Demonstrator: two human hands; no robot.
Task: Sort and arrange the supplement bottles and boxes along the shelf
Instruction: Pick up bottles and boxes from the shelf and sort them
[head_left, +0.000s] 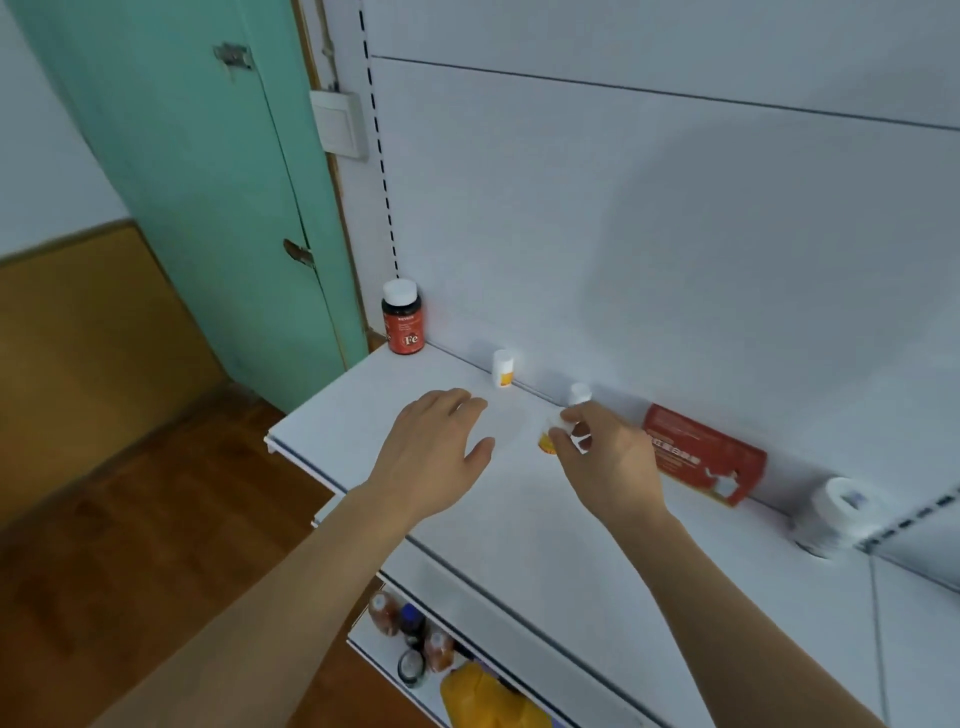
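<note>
My right hand (605, 457) pinches a small white bottle with an orange label (549, 439), held tilted just above the white shelf (363, 415). My left hand (441, 447) hovers flat and open over the shelf, to the left of that bottle. At the shelf's back left corner stands a dark bottle with a red "Fe" label and white cap (402, 325). A second small white-and-orange bottle (503, 368) stands by the back panel. Another white bottle (578, 394) peeks out behind my right fingers. A red box (706, 452) leans against the back panel. A large white bottle (836, 514) stands at the far right.
A lower shelf holds several bottles (410, 639) and a yellow container (483, 696). A green door (208, 197) and a wall switch (337, 124) lie to the left of the shelving. Wooden floor (130, 545) shows below left.
</note>
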